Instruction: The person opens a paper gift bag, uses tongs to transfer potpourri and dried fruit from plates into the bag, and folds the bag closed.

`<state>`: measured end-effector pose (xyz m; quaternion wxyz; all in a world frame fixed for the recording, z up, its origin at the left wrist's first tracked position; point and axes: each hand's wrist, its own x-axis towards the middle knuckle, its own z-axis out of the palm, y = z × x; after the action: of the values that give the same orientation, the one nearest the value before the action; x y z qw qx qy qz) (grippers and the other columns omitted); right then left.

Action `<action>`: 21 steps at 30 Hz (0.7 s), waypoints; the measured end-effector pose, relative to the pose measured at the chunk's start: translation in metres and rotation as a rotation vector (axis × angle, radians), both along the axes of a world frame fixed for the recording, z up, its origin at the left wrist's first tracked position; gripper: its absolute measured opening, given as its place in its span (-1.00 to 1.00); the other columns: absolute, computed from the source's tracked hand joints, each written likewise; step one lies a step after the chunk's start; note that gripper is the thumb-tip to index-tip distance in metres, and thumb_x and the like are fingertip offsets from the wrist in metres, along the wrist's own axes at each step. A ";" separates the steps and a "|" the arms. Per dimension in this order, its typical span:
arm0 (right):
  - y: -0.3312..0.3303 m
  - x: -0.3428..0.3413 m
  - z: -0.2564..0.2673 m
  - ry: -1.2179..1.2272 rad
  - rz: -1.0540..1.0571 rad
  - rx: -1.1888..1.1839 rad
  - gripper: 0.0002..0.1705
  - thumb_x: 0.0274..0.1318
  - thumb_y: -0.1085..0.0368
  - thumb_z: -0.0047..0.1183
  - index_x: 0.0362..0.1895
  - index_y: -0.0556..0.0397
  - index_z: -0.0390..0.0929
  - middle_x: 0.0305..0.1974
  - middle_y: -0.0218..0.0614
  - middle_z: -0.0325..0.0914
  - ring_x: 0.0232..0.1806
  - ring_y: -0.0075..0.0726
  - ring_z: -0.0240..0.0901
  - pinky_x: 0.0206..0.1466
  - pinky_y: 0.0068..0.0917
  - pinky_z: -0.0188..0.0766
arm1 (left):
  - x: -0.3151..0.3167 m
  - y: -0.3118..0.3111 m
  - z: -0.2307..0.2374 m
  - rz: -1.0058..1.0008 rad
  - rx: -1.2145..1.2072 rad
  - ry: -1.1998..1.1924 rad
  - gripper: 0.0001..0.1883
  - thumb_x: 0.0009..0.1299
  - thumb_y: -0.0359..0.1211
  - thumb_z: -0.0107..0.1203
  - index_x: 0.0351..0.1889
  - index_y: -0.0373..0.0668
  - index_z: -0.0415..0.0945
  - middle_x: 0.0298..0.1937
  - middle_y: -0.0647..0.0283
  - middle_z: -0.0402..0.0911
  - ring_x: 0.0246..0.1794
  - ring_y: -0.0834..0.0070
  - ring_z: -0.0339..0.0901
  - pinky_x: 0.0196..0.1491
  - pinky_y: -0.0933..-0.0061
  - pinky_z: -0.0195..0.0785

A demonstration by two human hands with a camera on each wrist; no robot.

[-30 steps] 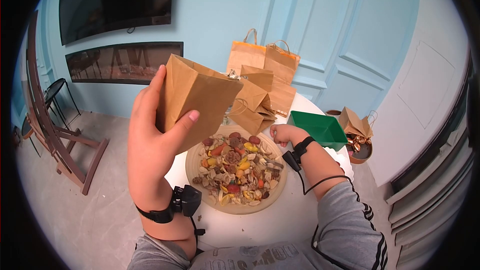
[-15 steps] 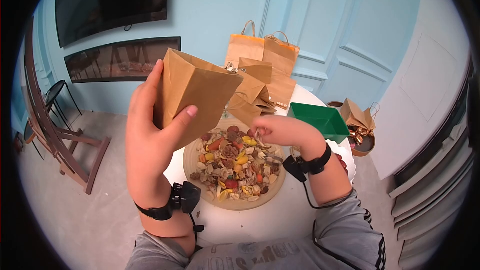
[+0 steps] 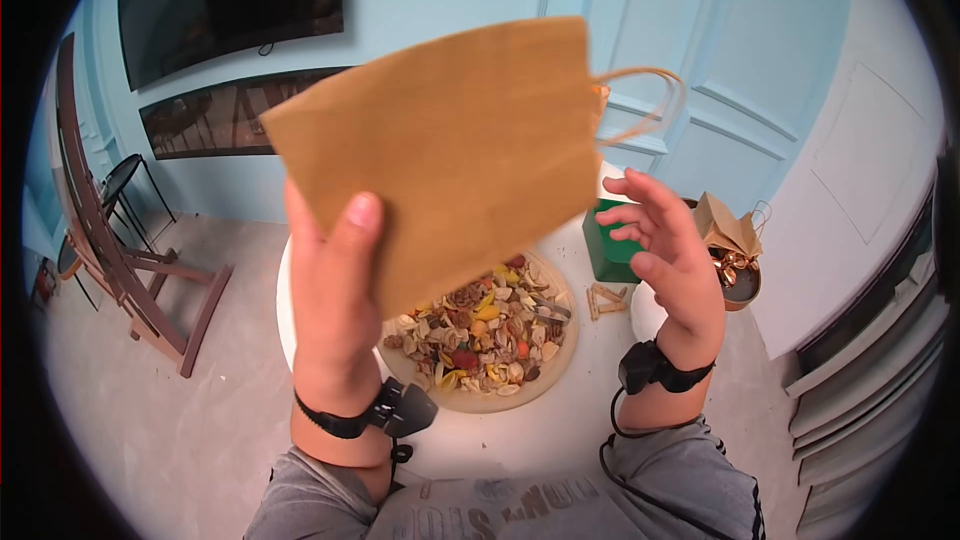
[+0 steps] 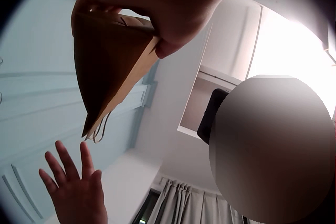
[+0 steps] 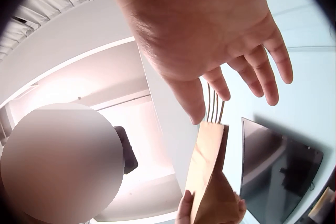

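Observation:
My left hand grips a brown paper bag by its bottom end, thumb across the near side, raised above the table. The bag lies tilted on its side, its twisted handles pointing right. In the left wrist view the left hand is round the bag's base. My right hand is raised just right of the handles, fingers spread and holding nothing; the right wrist view shows its palm near the bag. Below the bag, a round tray holds dried petals and pods.
Behind the right hand stands a green box, with small wooden pieces on the white table in front of it. A round container with a small paper bag is further right. A dark easel stands left.
The bag in my left hand has swung round to the right, showing its broad side and handles. My right hand has moved from over the tray to the right and risen, its fingers now spread.

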<state>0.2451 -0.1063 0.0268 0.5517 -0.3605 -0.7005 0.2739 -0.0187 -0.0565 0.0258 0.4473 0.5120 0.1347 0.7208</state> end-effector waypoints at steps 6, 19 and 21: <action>-0.002 -0.007 -0.010 0.232 0.133 0.125 -0.25 0.04 0.38 0.17 0.32 0.17 0.16 0.24 -0.19 0.30 0.22 -0.30 0.29 0.22 -0.41 0.21 | 0.013 -0.010 -0.001 -0.288 -0.058 0.213 -0.32 0.32 -0.36 0.13 0.36 -0.23 0.06 0.23 0.15 0.32 0.24 0.41 0.28 0.26 0.34 0.17; -0.027 -0.018 0.002 -0.328 -0.543 0.509 -0.81 0.07 0.35 0.14 -0.32 0.27 0.57 -0.30 -0.21 0.56 -0.30 -0.26 0.48 -0.13 -0.27 0.41 | 0.012 0.000 -0.007 0.600 0.574 0.588 -0.25 0.12 -0.44 0.22 0.35 -0.19 0.24 0.37 -0.17 0.10 0.34 0.00 0.17 0.32 0.10 0.06; -0.022 -0.026 0.003 -0.496 -0.478 0.619 -0.83 0.04 0.37 0.14 -0.35 0.27 0.57 -0.28 -0.16 0.58 -0.32 -0.17 0.51 -0.16 -0.24 0.42 | 0.008 -0.007 -0.004 0.614 0.766 0.666 -0.36 0.05 -0.40 0.23 0.20 -0.14 0.47 0.37 -0.15 0.13 0.31 -0.07 0.18 0.31 0.02 0.05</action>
<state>0.2194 -0.1279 0.0295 0.4967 -0.3850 -0.7574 -0.1774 -0.0103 -0.0635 0.0221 -0.0649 0.7732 0.1401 0.6150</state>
